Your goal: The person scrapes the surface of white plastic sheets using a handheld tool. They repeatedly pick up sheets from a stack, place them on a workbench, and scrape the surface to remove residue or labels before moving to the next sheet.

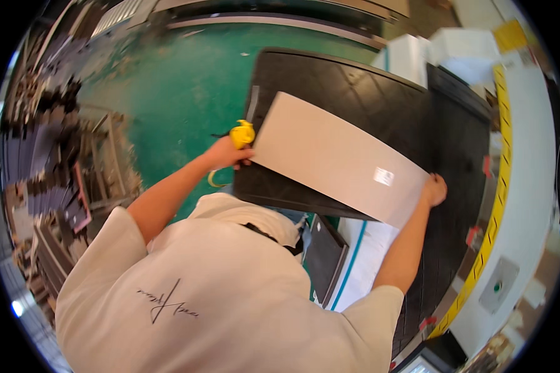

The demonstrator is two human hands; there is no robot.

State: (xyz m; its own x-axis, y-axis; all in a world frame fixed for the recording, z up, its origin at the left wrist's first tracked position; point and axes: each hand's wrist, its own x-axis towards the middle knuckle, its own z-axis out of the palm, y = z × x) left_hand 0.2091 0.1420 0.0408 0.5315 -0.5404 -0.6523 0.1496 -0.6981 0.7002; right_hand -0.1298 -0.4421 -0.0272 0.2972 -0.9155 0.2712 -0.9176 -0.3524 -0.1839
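A flat beige rectangular panel (330, 155) with a small white label (384, 176) lies slantwise over a black table top (342, 78). My left hand (229, 153) is closed around a yellow tape measure (242, 133), its fingers by the panel's left end. A bit of yellow tape (214, 180) curves below that hand. My right hand (436, 190) grips the panel's right end, with the fingers curled over its edge. How far the fingers reach under the panel is hidden.
A dark board (327, 255) stands beside my waist, near a white surface with a teal stripe (350, 264). Along the right runs a machine with a yellow marked strip (495, 217). Stacked panels (40, 161) and a metal frame (109, 155) stand left on green floor.
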